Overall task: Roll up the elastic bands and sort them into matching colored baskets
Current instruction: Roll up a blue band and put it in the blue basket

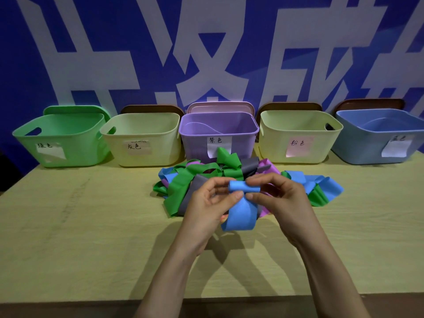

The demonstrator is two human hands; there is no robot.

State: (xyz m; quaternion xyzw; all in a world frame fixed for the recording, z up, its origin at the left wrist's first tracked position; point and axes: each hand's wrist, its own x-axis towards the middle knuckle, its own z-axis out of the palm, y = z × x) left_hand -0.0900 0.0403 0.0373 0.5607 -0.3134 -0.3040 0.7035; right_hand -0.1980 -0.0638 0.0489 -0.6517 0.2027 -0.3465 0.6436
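Blue band (pixel 241 214) is held between both hands above the surface (pixel 91 226), just in front of the pile (pixel 183 182) of green, grey, pink and blue bands. Its top end is wound into a short roll (pixel 243 187) whose long axis runs left to right, and the loose tail hangs down toward the person. The left hand (pixel 204 203) pinches the roll's left end. The right hand (pixel 280 198) pinches its right end, so both sets of fingers are closed on the band. The blue basket (pixel 358 145) stands far right in the row, nearer the right hand. I judge that hand better placed to carry the finished roll there.
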